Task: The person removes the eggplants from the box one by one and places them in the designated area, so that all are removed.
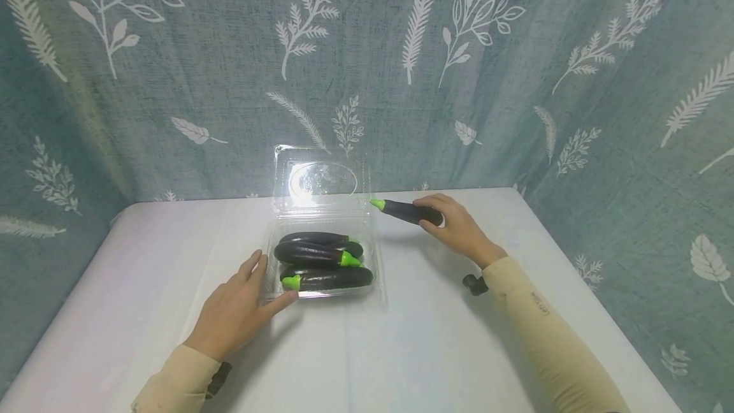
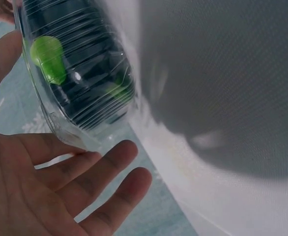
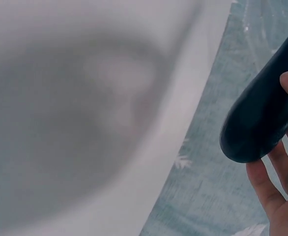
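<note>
My right hand holds an eggplant by its rounded end, off the table, with the green stem pointing left towards a clear plastic box. In the right wrist view, thumb and fingers close around the dark eggplant. My left hand rests at the near left corner of the clear box, thumb along the front rim and straight fingers by the left wall. Inside lie several dark eggplants with green stems, seen through the ribbed wall in the left wrist view. The hinged lid stands raised behind.
The box stands on a white-covered table. A grey-green curtain with white leaf prints hangs behind the table and along both sides. Dark wrist straps show under both sleeves.
</note>
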A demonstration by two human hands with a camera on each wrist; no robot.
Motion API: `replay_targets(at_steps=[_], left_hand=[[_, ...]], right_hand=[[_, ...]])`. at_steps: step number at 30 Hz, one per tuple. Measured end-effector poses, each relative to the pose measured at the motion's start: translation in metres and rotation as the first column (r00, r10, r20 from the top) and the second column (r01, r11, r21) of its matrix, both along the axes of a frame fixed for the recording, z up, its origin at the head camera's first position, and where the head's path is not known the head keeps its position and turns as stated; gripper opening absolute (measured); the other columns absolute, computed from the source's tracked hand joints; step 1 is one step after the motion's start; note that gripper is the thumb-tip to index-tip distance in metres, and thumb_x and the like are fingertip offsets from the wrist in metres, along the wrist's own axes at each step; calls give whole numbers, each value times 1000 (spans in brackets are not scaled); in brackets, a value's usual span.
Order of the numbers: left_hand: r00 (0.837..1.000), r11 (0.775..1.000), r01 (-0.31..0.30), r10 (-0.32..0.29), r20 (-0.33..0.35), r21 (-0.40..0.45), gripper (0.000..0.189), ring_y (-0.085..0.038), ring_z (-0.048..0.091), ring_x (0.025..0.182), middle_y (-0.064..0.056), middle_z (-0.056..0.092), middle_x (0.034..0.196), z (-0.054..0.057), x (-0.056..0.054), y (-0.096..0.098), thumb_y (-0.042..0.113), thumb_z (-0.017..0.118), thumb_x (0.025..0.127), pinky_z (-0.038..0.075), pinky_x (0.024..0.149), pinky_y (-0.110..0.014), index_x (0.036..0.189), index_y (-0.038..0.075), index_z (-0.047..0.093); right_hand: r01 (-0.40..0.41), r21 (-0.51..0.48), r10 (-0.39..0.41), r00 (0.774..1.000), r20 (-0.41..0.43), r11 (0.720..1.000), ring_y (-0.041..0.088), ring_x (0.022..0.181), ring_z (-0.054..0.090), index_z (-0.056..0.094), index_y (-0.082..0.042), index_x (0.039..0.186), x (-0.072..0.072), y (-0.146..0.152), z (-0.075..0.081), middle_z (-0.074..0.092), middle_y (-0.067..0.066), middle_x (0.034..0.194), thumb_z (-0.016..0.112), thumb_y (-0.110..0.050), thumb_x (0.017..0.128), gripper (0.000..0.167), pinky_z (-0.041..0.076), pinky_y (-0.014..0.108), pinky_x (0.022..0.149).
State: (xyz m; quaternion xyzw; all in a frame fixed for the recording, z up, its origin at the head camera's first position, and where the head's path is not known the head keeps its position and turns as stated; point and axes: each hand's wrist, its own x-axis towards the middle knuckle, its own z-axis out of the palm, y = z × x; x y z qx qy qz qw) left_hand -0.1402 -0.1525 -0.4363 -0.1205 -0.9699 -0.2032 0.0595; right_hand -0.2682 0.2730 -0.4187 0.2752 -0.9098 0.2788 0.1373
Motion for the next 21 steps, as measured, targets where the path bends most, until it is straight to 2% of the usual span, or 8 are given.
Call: replay_targets(at_steps=[7,21], left_hand=[[1000,1000,2,-2,-4,-1,101,-56,61,107,-28,36,156,0,0,0,71,57,91,50,85,-63,150,-9,39],[1000,1000,-1,1,8,4,101,-55,61,106,-28,34,157,-1,-1,-1,71,56,92,49,86,-63,151,-9,37]], right_hand=[[2,27,-2,1000,11,1000,30,125,56,66,-10,131,0,11,-2,64,10,131,76,-11,92,40,41,48,108],[54,156,-71,992,104,986,34,127,55,66,-9,131,-3,24,-13,62,13,133,75,-10,92,40,39,51,110]])
